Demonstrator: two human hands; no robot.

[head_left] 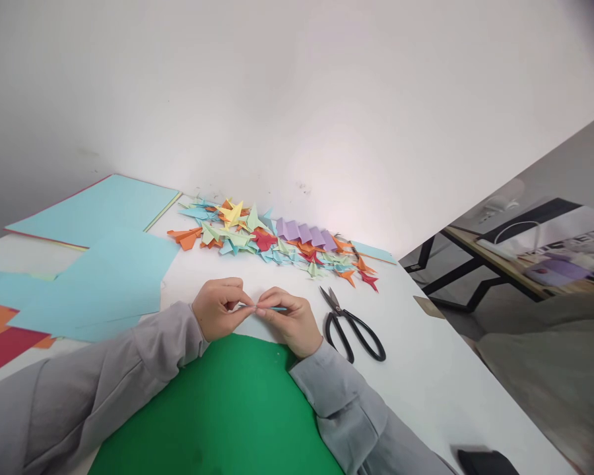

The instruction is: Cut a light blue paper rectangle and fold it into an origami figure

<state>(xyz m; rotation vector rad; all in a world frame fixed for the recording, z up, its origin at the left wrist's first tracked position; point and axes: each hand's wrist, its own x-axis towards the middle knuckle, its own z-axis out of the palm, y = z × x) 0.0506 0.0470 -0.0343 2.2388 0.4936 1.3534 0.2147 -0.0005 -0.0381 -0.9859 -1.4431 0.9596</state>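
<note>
Between my two hands is a small strip of folded blue paper (pixel 278 309), seen nearly edge-on and mostly hidden by the fingers. My left hand (pixel 222 307) pinches its left end with thumb and forefinger. Thumb and fingers of my right hand (pixel 292 320) close on the other end, and the fingertips of both hands almost meet. Both hands are just above the far edge of a green mat (pixel 218 402). Scissors with black handles (pixel 351 323) lie partly spread on the white table to the right of my right hand.
Folded paper figures in many colours (pixel 262 239) are heaped along the wall, with a purple pleated paper (pixel 307 232) among them. Large blue sheets (pixel 99 284) and orange and red pieces (pixel 14 343) lie left. A black object (pixel 485 462) sits at the front right, near the table's edge.
</note>
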